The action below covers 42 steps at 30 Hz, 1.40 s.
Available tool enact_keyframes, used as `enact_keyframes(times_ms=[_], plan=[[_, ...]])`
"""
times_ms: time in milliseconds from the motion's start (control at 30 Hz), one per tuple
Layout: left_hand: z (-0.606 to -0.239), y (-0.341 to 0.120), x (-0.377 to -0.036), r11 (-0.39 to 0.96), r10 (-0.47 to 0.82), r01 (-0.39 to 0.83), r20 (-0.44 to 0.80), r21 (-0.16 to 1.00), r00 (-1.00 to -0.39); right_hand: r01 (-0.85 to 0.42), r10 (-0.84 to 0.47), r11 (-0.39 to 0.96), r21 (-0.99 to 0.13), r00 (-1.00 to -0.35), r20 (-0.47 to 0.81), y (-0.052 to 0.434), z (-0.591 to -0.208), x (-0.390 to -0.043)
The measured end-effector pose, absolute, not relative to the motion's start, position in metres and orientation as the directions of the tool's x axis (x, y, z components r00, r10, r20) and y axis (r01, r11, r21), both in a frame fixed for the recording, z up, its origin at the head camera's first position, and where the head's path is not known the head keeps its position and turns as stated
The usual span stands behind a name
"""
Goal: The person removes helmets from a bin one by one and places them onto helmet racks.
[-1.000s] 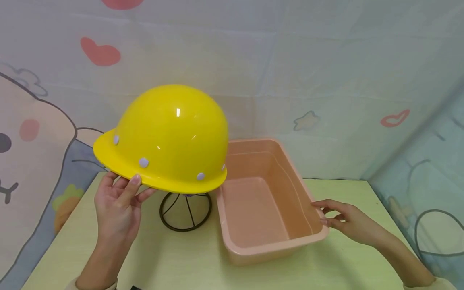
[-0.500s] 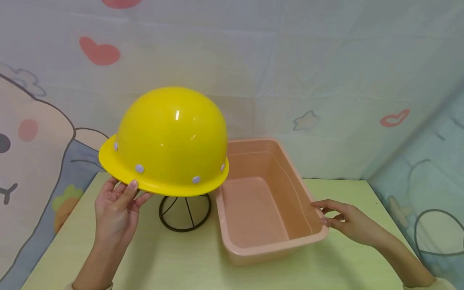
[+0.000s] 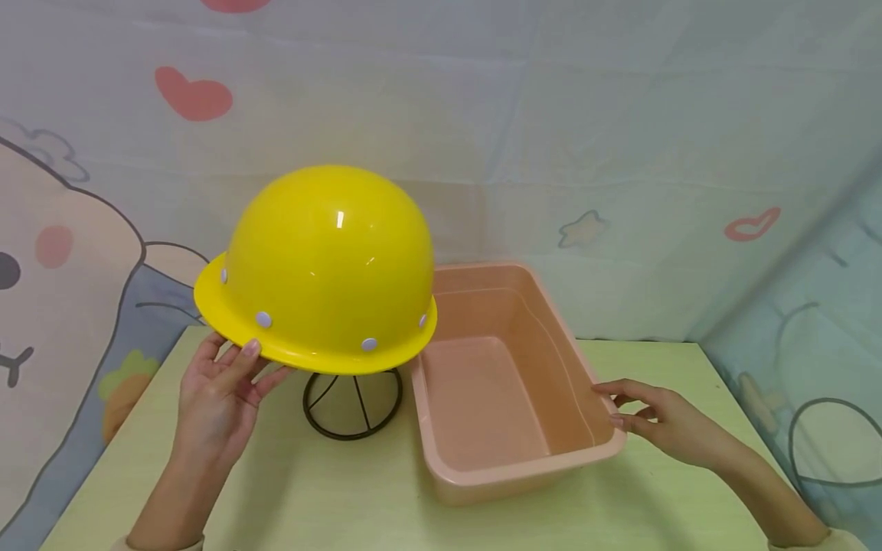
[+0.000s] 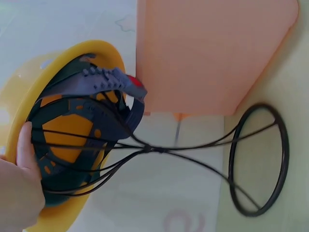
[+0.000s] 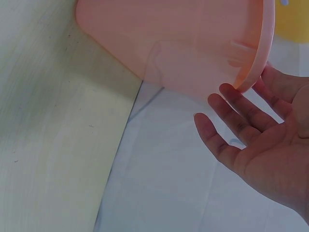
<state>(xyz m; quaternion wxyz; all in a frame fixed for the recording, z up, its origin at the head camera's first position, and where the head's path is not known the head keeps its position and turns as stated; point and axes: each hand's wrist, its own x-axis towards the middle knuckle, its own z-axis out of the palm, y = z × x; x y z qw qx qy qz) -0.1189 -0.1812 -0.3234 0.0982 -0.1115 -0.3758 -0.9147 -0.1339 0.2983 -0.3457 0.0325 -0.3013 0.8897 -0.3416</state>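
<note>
Left hand (image 3: 219,394) pinches the brim of the yellow hard hat (image 3: 324,264), thumb on top and fingers underneath, the hat sitting atop the black wire stand (image 3: 353,403) near the tabletop's (image 3: 331,497) back left corner; left wrist view shows the wire loops reaching up into the hat's dark inner harness. Right hand (image 3: 664,419) has fingers straight and spread, fingertips touching the right rim of the pink plastic tub (image 3: 510,383), which sits empty just right of the stand, toward the tabletop's middle.
</note>
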Motion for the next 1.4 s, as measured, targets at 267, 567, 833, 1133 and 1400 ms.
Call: enact_keyframes(times_ms=[267, 567, 833, 1133, 1400], plan=[[-0.319, -0.192, -0.121, -0.676, -0.032, 0.196, 0.237, 0.711, -0.971, -0.505, -0.556, 0.590, -0.631, -0.820, 0.136, 0.298, -0.345, -0.134], [-0.325, -0.200, -0.121, -0.725, -0.045, 0.164, 0.192, 0.669, -0.980, -0.517, -0.563, 0.590, -0.620, -0.814, 0.142, 0.297, -0.344, -0.134], [-0.332, -0.205, -0.122, -0.765, -0.020, 0.128, 0.175, 0.631, -0.984, -0.504, -0.559, 0.593, -0.627, -0.819, 0.130, 0.298, -0.344, -0.134], [-0.338, -0.206, -0.123, -0.788, 0.004, 0.083, 0.140, 0.610, -0.990, -0.496, -0.552, 0.599, -0.629, -0.825, 0.124, 0.297, -0.343, -0.133], [-0.340, -0.209, -0.123, -0.792, 0.021, 0.069, 0.141, 0.606, -0.990, -0.502, -0.557, 0.595, -0.627, -0.821, 0.129, 0.296, -0.343, -0.133]])
